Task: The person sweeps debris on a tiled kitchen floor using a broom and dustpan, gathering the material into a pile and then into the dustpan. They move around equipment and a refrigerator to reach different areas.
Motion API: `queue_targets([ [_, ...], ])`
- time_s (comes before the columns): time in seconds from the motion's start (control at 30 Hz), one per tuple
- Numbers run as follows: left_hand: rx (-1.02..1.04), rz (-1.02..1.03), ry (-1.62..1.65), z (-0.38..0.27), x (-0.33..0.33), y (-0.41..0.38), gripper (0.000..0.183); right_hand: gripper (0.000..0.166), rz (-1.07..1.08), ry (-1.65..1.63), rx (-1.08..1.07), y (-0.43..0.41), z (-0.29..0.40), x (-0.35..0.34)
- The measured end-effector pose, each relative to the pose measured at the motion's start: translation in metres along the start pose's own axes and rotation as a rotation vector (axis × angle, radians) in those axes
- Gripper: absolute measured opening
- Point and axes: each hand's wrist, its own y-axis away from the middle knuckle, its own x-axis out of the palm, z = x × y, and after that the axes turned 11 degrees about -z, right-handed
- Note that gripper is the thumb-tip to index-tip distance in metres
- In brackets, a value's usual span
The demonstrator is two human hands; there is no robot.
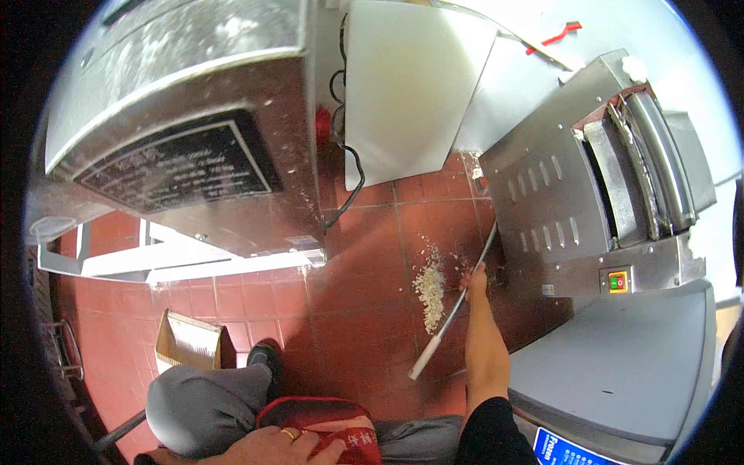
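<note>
My right hand (475, 279) grips a thin metal pole (459, 302) low over the red tiled floor. Its pale end (424, 357) points back toward me, while the far end runs out of sight beside the steel roller machine. Just left of the pole lies a strewn heap of pale crumbs (430, 296). My left hand (285, 446), wearing a ring, rests on a red apron (325, 415) at my lap; I see nothing held in it. A boxy dustpan (189, 343) with a ribbed inside stands on the floor near my shoe (265, 360).
A steel roller machine (546, 186) with a green and red switch (619, 283) flanks my right, above a grey-lidded cabinet (616, 360). At left stands another steel machine (256, 133). Ahead are a white panel (412, 87), a black cable (357, 174) and a red brush (558, 38).
</note>
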Motion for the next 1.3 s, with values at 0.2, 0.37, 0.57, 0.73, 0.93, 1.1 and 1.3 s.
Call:
queue_targets([
  [0.2,0.030,0.041,-0.036,0.001,0.000,-0.011,0.039,0.049,0.023,-0.103,0.081,0.003,-0.011,-0.029],
  [0.37,-0.011,0.079,-0.021,-0.001,-0.001,-0.008,0.039,0.047,-0.035,-0.239,0.015,-0.017,-0.011,0.007],
  [0.57,-0.032,0.014,0.021,-0.001,0.000,-0.006,0.037,0.048,-0.021,0.073,0.062,0.002,0.001,-0.009],
  [0.73,-0.012,-0.005,0.026,0.002,0.004,-0.003,0.037,0.047,0.061,-0.072,0.067,0.001,0.003,-0.020],
  [0.93,-0.059,0.040,0.041,0.004,-0.001,-0.001,0.037,0.052,-0.083,-0.344,0.081,0.001,-0.011,0.029],
  [1.1,-0.061,0.041,0.051,0.005,-0.003,0.004,0.037,0.053,-0.186,-0.098,-0.008,-0.005,0.009,0.031],
  [1.3,-0.010,0.026,0.070,0.006,-0.001,0.001,0.038,0.052,0.010,-0.028,-0.037,0.024,-0.005,-0.002],
])
